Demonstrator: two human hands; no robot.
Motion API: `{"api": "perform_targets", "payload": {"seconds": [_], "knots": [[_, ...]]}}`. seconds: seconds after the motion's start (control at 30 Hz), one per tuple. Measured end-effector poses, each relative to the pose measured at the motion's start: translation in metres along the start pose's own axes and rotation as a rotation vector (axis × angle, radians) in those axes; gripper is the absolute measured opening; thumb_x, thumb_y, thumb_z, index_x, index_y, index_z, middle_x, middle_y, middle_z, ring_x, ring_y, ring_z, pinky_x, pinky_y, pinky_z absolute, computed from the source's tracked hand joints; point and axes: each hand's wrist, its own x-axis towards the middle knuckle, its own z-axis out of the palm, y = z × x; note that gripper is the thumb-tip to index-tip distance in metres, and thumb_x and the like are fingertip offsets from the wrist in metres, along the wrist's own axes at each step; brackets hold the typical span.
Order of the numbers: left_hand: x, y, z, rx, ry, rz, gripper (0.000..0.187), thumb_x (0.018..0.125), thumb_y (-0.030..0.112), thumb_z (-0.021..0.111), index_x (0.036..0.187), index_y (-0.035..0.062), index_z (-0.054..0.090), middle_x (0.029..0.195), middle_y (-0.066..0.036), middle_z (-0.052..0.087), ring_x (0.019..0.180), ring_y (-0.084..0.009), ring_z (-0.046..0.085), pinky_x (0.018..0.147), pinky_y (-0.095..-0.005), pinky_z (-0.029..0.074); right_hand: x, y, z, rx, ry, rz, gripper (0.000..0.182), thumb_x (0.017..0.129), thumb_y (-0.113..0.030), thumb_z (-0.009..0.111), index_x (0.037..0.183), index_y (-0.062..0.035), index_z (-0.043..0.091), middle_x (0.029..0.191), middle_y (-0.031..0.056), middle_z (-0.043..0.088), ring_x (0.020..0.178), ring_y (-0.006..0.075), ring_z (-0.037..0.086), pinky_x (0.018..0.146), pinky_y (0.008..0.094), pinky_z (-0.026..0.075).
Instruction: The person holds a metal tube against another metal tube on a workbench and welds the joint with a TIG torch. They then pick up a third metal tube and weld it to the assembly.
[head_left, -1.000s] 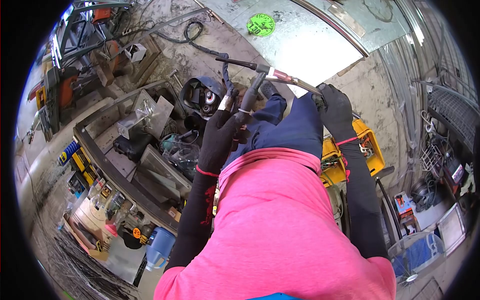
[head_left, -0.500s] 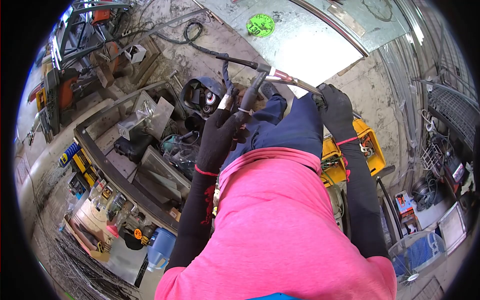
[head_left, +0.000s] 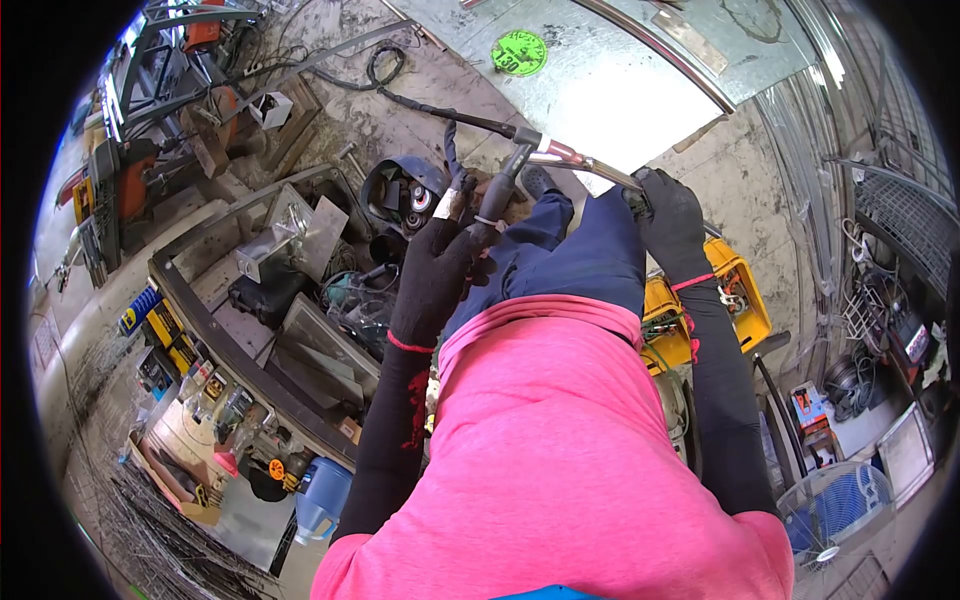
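My left hand (head_left: 437, 275), in a black glove, is closed around the handle of a TIG welding torch (head_left: 508, 178). The torch has a long dark back cap and a pink nozzle pointing right. In front of the nozzle is a slender metal piece (head_left: 606, 172), reaching to my right hand (head_left: 668, 215). That hand, also black-gloved, is closed over the piece's far end; its exact kind is hidden by the fingers. A dark hose with a pale wrapped section (head_left: 450, 205) runs beside my left hand. Both hands are above my blue trousers (head_left: 585, 250).
A bright metal sheet (head_left: 610, 110) with a green round sticker (head_left: 519, 53) lies ahead. At left, a dark-framed bin (head_left: 215, 335) holds metal scraps, near a welding helmet (head_left: 385, 185). A yellow toolbox (head_left: 752, 305) stands under my right arm. Long metal profiles (head_left: 800, 170) lie at right.
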Motion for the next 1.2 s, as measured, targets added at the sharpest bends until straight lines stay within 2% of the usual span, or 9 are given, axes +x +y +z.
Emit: {"api": "perform_targets", "payload": {"seconds": [0.33, 0.4, 0.5, 0.87, 0.9, 0.93, 1.03, 1.13, 1.2], "knots": [[-0.006, 0.012, 0.002, 0.08, -0.018, 0.004, 0.041, 0.1, 0.022, 0.068, 0.13, -0.0065, 0.065, 0.101, -0.01, 0.075, 0.077, -0.0132, 0.068, 0.067, -0.0279, 0.054, -0.001, 0.0, 0.001, -0.027, -0.015, 0.017, 0.03, 0.099, -0.03, 0.069, 0.117, -0.0066, 0.067, 0.096, 0.0181, 0.07, 0.086, 0.042, 0.069, 0.076, 0.0512, 0.055], [-0.006, 0.011, 0.003, 0.088, -0.007, 0.036, 0.039, 0.1, 0.022, 0.068, 0.127, -0.0066, 0.066, 0.101, -0.01, 0.075, 0.077, -0.0133, 0.068, 0.066, -0.028, 0.054, -0.001, 0.0, 0.001, -0.03, -0.095, 0.084, 0.033, 0.096, -0.029, 0.073, 0.122, -0.0095, 0.066, 0.103, 0.0173, 0.072, 0.094, 0.0398, 0.07, 0.083, 0.0505, 0.054], [-0.006, 0.013, 0.002, 0.108, -0.005, 0.06, 0.036, 0.1, 0.022, 0.069, 0.122, -0.0067, 0.069, 0.099, -0.01, 0.075, 0.077, -0.0138, 0.069, 0.066, -0.0281, 0.054, -0.001, 0.0, 0.0, -0.019, -0.02, 0.031, 0.029, 0.098, -0.03, 0.069, 0.116, -0.0067, 0.067, 0.096, 0.0181, 0.07, 0.087, 0.042, 0.069, 0.076, 0.0511, 0.054], [-0.003, 0.013, 0.003, 0.124, 0.014, 0.059, 0.031, 0.098, 0.023, 0.069, 0.109, -0.0061, 0.073, 0.092, -0.01, 0.072, 0.072, -0.0144, 0.069, 0.064, -0.0281, 0.054, -0.001, 0.0, 0.001, -0.032, -0.019, 0.023, 0.031, 0.099, -0.032, 0.069, 0.118, -0.008, 0.067, 0.098, 0.0168, 0.07, 0.088, 0.0419, 0.069, 0.076, 0.0518, 0.054], [-0.003, 0.011, 0.002, 0.136, -0.003, 0.048, 0.04, 0.099, 0.019, 0.068, 0.133, -0.0001, 0.062, 0.101, -0.007, 0.074, 0.079, -0.011, 0.066, 0.069, -0.0268, 0.052, -0.001, 0.0, 0.001, -0.038, -0.021, 0.022, 0.031, 0.099, -0.033, 0.068, 0.118, -0.0081, 0.067, 0.098, 0.0168, 0.07, 0.087, 0.0419, 0.069, 0.076, 0.0518, 0.054], [-0.003, 0.01, 0.001, 0.148, -0.02, 0.038, 0.06, 0.1, 0.016, 0.067, 0.157, 0.006, 0.052, 0.11, -0.005, 0.075, 0.085, -0.0076, 0.063, 0.074, -0.0256, 0.05, -0.001, 0.0, 0.001, -0.037, -0.02, 0.023, 0.031, 0.099, -0.033, 0.068, 0.118, -0.0081, 0.067, 0.098, 0.0168, 0.07, 0.087, 0.0419, 0.069, 0.076, 0.0518, 0.054], [-0.002, 0.008, 0.001, 0.181, -0.025, 0.135, 0.061, 0.1, 0.014, 0.066, 0.158, 0.0053, 0.051, 0.111, -0.004, 0.075, 0.088, -0.007, 0.063, 0.075, -0.0244, 0.05, -0.001, 0.001, 0.001, -0.039, -0.007, 0.013, 0.031, 0.099, -0.033, 0.068, 0.117, -0.0082, 0.067, 0.097, 0.0167, 0.069, 0.087, 0.0418, 0.069, 0.076, 0.0517, 0.054], [-0.001, 0.012, -0.001, 0.21, -0.05, 0.087, 0.061, 0.101, 0.014, 0.066, 0.159, 0.0055, 0.05, 0.111, -0.004, 0.075, 0.091, -0.0066, 0.063, 0.077, -0.0239, 0.05, 0.0, 0.0, 0.001, -0.021, 0.003, 0.003, 0.031, 0.1, -0.034, 0.068, 0.117, -0.0083, 0.067, 0.096, 0.0163, 0.069, 0.086, 0.0416, 0.069, 0.075, 0.0516, 0.054], [0.003, 0.011, -0.002, 0.177, -0.055, 0.087, 0.059, 0.101, 0.014, 0.066, 0.158, 0.0051, 0.051, 0.111, -0.004, 0.076, 0.089, -0.0062, 0.063, 0.076, -0.024, 0.05, 0.0, -0.001, -0.001, -0.032, -0.095, 0.088, 0.036, 0.089, -0.022, 0.076, 0.122, -0.01, 0.067, 0.105, 0.0161, 0.073, 0.097, 0.0384, 0.07, 0.085, 0.0498, 0.054]]}}
